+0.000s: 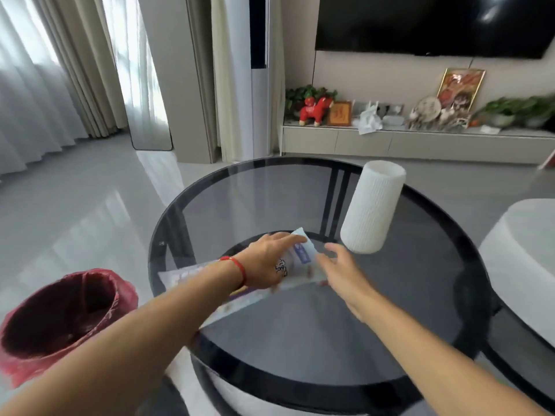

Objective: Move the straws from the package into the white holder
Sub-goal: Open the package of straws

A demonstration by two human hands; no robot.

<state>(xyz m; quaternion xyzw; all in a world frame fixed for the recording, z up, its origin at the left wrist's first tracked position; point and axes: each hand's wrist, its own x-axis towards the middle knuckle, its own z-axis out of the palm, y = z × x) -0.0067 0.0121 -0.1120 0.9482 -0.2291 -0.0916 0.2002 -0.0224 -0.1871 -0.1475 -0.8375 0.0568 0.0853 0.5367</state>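
A home living room: wall-mounted television (432,22), low media cabinet (420,144) with ornaments, curtains (45,70), glass coffee table (300,340).

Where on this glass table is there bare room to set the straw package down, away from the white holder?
The near part of the round glass table, between both forearms and the near rim, is bare. So is the far left glass, behind the left hand. The middle is crowded: the straw package, the right hand, and the white holder just beyond.
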